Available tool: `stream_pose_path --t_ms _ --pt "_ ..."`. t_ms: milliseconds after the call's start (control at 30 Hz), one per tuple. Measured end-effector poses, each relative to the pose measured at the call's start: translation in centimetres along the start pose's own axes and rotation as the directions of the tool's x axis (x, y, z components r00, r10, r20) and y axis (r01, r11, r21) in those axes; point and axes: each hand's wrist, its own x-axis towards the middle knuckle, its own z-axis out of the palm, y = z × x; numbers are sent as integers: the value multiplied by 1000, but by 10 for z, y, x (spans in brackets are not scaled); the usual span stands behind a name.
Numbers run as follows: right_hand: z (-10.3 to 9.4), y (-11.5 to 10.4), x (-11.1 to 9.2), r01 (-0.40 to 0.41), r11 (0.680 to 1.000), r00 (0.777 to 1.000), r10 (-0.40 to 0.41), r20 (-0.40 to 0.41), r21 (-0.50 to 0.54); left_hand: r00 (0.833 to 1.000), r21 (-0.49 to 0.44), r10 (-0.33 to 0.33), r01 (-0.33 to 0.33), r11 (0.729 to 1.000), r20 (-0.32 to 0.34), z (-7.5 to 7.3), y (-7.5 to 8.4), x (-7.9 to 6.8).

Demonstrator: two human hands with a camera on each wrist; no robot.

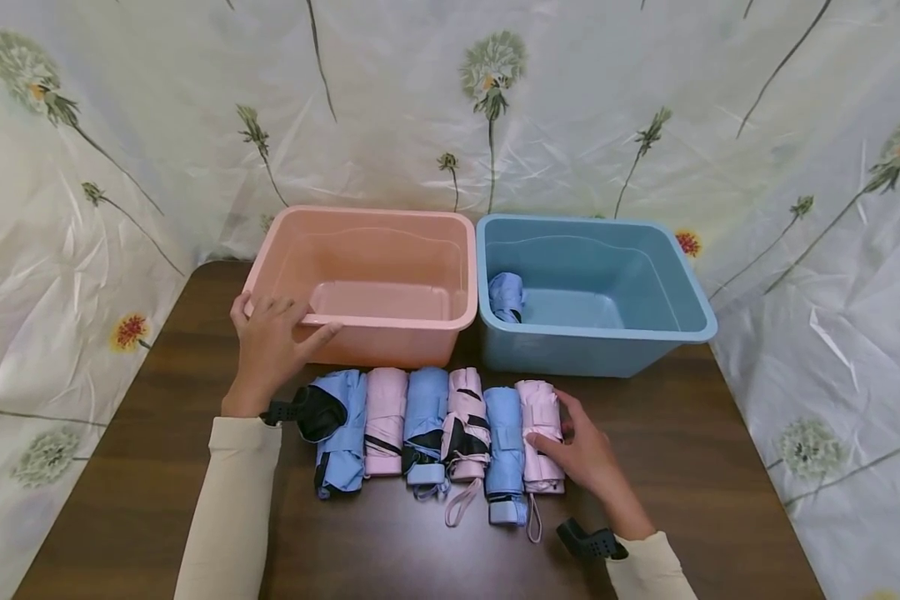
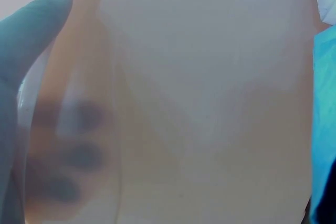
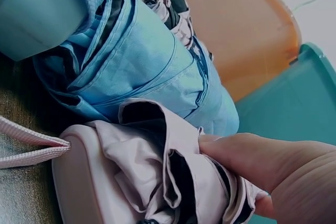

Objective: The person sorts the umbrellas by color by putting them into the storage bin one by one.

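At the near left corner of the pink bin (image 1: 390,342), my left hand (image 1: 270,337) grips the rim. Its fingertips show as dark spots through the bin's wall (image 2: 173,98) in the left wrist view, with the thumb (image 2: 37,30) outside. My right hand (image 1: 588,454) holds a folded pink umbrella (image 1: 542,412) lying at the right end of a row. In the right wrist view, the thumb (image 3: 247,156) presses on its loose fabric. Beside it lies a blue umbrella (image 1: 505,442) with its handle towards me.
More folded umbrellas continue the row leftward: pink with black (image 1: 467,425), blue (image 1: 426,417), pink (image 1: 385,417) and blue (image 1: 348,442). Right of the pink bin stands a blue bin (image 1: 570,354), with a blue umbrella (image 1: 506,296) inside. Behind the dark wooden table (image 1: 390,550) hangs a flowered curtain (image 1: 390,108).
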Motion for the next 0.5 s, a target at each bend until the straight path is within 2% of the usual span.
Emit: stream_pose_path --t_ms 167,500 --pt "-1 2 3 14 1000 1000 -13 -5 21 1000 -1 -1 1 1000 -3 0 -1 1" --pt "-3 3 1 -29 997 1000 29 7 71 1000 -4 -16 17 1000 20 1 -2 1"
